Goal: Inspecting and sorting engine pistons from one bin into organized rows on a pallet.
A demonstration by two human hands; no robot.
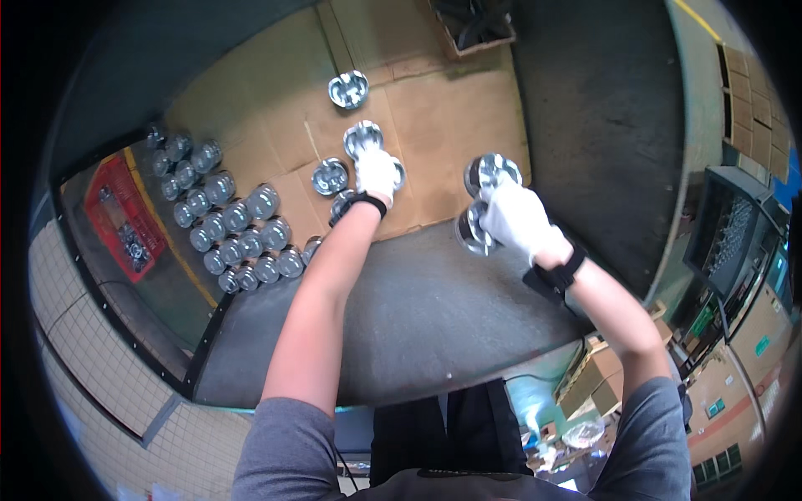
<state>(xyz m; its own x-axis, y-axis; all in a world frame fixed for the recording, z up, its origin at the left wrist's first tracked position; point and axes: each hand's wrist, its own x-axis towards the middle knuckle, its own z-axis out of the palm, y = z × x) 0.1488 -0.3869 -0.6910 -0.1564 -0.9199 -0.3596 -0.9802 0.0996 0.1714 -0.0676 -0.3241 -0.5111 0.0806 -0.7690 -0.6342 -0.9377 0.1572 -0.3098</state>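
Note:
My left hand [377, 173], in a white glove, reaches out over the cardboard sheet [451, 108] and grips a shiny metal piston [362, 136] standing there. My right hand [516, 217], also gloved, is raised above the table and holds two shiny metal pistons [482, 200], one above the other. Loose pistons lie close to the left hand: one [330, 176] just left of it, another [340, 205] partly hidden beside the wrist, and one [348, 88] farther back.
Several pistons stand in tidy rows [225, 221] at the table's left. The dark table [418, 317] extends toward me. A red crate [121, 221] sits on the floor to the left, a box [476, 29] at the far edge, and a machine [735, 242] at the right.

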